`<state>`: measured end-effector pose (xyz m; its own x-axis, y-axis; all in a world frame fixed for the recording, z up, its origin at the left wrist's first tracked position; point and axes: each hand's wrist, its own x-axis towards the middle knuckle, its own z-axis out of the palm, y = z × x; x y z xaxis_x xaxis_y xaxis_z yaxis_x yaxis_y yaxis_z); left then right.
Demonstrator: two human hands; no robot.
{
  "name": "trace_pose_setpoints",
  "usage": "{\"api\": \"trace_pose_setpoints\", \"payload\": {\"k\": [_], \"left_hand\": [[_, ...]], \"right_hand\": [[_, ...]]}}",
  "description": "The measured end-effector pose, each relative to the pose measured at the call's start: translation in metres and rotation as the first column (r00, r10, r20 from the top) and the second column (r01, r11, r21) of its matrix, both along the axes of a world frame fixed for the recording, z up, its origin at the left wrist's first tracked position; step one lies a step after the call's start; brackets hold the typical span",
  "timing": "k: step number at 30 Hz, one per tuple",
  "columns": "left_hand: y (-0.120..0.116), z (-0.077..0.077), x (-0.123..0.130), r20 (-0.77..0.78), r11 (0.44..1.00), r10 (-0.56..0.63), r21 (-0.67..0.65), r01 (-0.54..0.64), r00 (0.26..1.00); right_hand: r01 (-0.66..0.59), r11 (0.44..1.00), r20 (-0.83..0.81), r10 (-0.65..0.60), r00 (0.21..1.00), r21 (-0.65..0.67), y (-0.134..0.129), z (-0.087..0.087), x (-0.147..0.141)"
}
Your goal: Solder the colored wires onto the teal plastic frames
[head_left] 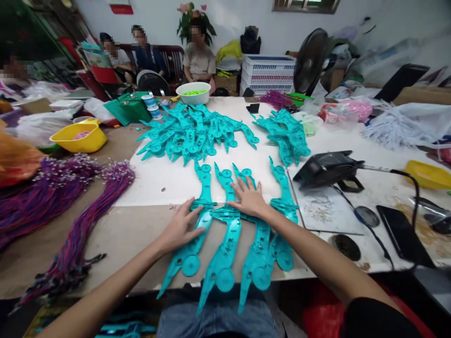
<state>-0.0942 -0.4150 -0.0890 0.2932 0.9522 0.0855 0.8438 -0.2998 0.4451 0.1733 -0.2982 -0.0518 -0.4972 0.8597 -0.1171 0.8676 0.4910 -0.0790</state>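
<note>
Several long teal plastic pieces (225, 244) lie side by side in a row at the table's near edge, some tips jutting past it. My left hand (183, 223) rests with spread fingers on the leftmost piece of the row. Fingers apart, my right hand (248, 197) lies on the upper part of a piece right of the middle. Behind the row is a large heap of similar teal pieces (197, 131), and a smaller teal pile (287, 134) sits to its right.
Bundles of purple cords (88, 211) and a yellow basket (81, 136) are at left. A black device (324, 171), a phone (405, 234) and cables lie at right. Behind stand a white bowl (193, 93) with green bits and a fan (310, 61). Several people sit at the back.
</note>
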Motion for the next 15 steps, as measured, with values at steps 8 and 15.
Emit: {"api": "trace_pose_setpoints", "payload": {"k": [8, 15], "left_hand": [[-0.048, 0.033, 0.049, -0.157, 0.98, 0.122, 0.176, -0.094, 0.98], [-0.056, 0.026, 0.091, -0.237, 0.998, 0.064, -0.005, -0.067, 0.969]], "right_hand": [[0.064, 0.981, -0.114, -0.043, 0.992, 0.186, -0.027, 0.026, 0.07], [0.119, 0.989, 0.026, -0.122, 0.992, 0.092, -0.057, -0.001, 0.107]]}}
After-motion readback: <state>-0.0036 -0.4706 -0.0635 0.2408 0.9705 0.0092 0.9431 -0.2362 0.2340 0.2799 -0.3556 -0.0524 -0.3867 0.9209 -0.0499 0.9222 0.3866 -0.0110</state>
